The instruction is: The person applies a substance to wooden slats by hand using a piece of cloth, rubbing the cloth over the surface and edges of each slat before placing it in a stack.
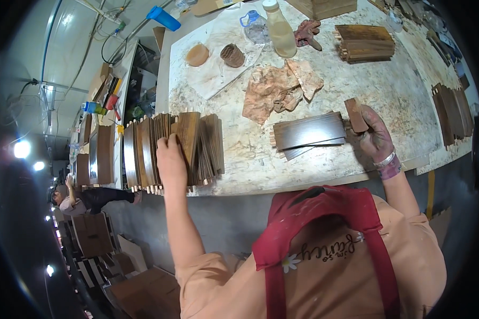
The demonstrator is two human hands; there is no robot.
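Fingers of the left hand [171, 162] lay slightly spread over a tightly packed row of dark-brown wooden panels [142, 154] with pale pegs at their ends, beside one glossy brown wooden panel [188, 127] that leaned among them; whether they had hold of it, one could not tell. Those of the right hand [375, 137] were curled closed around a small reddish-brown rectangular block [355, 115]. Between the hands, a low stack of glossy dark wooden panels [308, 130] lay askew on the stained whitish counter [250, 170], near a crumpled, brown-stained rag [274, 90].

Singling out one panel from the row seemed the step in hand. Done well, it called for a pinch on the long edges, clear of the pegs, and a straight lift, lest the neighbours scrape or topple. The block was best kept off the shiny faces meanwhile.
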